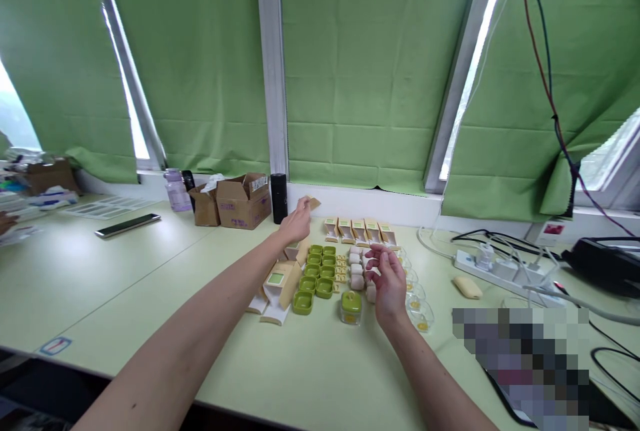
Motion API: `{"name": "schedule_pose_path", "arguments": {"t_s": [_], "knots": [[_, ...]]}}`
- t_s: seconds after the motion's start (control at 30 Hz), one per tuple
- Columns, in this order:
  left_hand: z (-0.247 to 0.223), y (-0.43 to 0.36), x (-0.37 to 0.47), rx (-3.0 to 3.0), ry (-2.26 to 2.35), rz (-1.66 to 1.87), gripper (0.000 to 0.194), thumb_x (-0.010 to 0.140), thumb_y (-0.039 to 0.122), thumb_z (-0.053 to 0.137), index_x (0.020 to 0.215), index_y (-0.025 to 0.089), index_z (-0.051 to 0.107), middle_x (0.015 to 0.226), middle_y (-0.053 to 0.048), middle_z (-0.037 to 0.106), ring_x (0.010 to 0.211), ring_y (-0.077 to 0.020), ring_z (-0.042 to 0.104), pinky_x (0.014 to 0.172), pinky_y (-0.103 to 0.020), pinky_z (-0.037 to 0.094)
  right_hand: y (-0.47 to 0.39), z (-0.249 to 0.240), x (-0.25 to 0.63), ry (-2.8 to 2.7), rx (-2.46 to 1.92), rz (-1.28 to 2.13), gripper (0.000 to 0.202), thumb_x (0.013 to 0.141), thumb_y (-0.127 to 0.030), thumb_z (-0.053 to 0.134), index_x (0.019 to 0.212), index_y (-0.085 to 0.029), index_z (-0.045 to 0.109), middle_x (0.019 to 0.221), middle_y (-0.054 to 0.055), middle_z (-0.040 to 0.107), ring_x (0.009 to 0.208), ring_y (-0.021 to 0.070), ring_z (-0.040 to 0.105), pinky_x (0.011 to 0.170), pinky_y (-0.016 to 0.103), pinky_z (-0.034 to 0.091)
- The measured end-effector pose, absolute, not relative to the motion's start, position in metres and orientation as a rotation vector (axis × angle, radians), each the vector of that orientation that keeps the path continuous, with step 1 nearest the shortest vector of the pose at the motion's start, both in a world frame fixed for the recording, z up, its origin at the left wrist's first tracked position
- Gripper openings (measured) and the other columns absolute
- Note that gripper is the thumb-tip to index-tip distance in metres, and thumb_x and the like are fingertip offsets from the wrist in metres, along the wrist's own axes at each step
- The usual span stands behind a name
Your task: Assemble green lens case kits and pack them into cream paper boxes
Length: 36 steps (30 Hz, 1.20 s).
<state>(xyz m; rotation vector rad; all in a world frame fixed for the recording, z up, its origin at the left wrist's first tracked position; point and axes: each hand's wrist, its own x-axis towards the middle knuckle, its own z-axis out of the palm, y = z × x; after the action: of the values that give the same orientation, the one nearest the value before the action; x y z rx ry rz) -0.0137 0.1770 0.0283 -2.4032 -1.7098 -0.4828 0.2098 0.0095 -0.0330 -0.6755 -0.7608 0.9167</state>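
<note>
Left hand [296, 221] is pinching a tan card piece [315, 203] near the tabletop's [300, 371] back edge; right hand [390, 284] is hovering half-open, seemingly empty; any lowering is probably calling for clearance beside the upright cartons [359, 231].

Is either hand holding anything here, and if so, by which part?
The left hand holds a small tan card piece by its left end. The right hand appears to hold nothing.

Green blinds [360, 71] hang behind a purple bottle [177, 189], black cylinder [279, 198] and white power strip [507, 273].
</note>
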Motion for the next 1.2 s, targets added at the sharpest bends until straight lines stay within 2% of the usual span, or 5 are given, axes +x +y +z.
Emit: {"name": "schedule_pose_path", "arguments": {"t_s": [0.3, 0.43, 0.73, 0.97, 1.2], "knots": [[0.026, 0.122, -0.007, -2.456, -1.243, -1.02, 0.063, 0.101, 0.016, 0.041, 0.162, 0.017, 0.025, 0.165, -0.018, 0.032, 0.153, -0.0309, 0.041, 0.126, -0.046, 0.042, 0.01, -0.033, 0.209, -0.792, -0.691, 0.89, 0.045, 0.076, -0.059, 0.082, 0.099, -0.021, 0.074, 0.089, 0.004, 0.067, 0.067, 0.0133, 0.052, 0.054, 0.025, 0.04], [0.016, 0.081, 0.005, -2.478, -1.057, -1.128, 0.058, 0.104, 0.018, 0.041, 0.161, 0.018, 0.03, 0.162, -0.018, 0.038, 0.15, -0.0344, 0.045, 0.123, -0.052, 0.046, 0.011, -0.033, 0.208, -0.833, -0.713, 0.851, 0.045, 0.074, -0.056, 0.085, 0.1, -0.021, 0.074, 0.089, 0.003, 0.069, 0.067, 0.0136, 0.055, 0.056, 0.027, 0.044], [-0.007, 0.01, 0.003, -2.603, -0.693, -0.995, 0.045, 0.103, 0.012, 0.042, 0.148, 0.019, 0.044, 0.144, -0.019, 0.058, 0.125, -0.0314, 0.066, 0.097, -0.045, 0.063, 0.017, -0.029, 0.206, -0.905, -0.718, 0.946, 0.066, 0.074, -0.063, 0.087, 0.122, -0.022, 0.068, 0.118, 0.011, 0.077, 0.092, 0.0232, 0.075, 0.076, 0.037, 0.06], [-0.01, -0.004, -0.009, -2.706, -0.512, -0.88, 0.042, 0.102, 0.01, 0.043, 0.142, 0.021, 0.051, 0.132, -0.017, 0.067, 0.125, -0.0312, 0.067, 0.101, -0.048, 0.061, 0.021, -0.033, 0.201, -0.907, -0.733, 0.947, 0.065, 0.073, -0.064, 0.087, 0.118, -0.02, 0.072, 0.1, 0.009, 0.079, 0.086, 0.0235, 0.073, 0.07, 0.035, 0.06], [-0.02, -0.007, -0.014, -2.695, -0.688, -1.127, 0.029, 0.098, 0.014, 0.051, 0.124, 0.023, 0.063, 0.137, -0.017, 0.056, 0.121, -0.0302, 0.065, 0.095, -0.047, 0.062, 0.012, -0.029, 0.201, -0.933, -0.642, 0.928, 0.055, 0.076, -0.052, 0.089, 0.118, -0.022, 0.071, 0.121, 0.011, 0.078, 0.112, 0.0304, 0.073, 0.097, 0.046, 0.059]]}}
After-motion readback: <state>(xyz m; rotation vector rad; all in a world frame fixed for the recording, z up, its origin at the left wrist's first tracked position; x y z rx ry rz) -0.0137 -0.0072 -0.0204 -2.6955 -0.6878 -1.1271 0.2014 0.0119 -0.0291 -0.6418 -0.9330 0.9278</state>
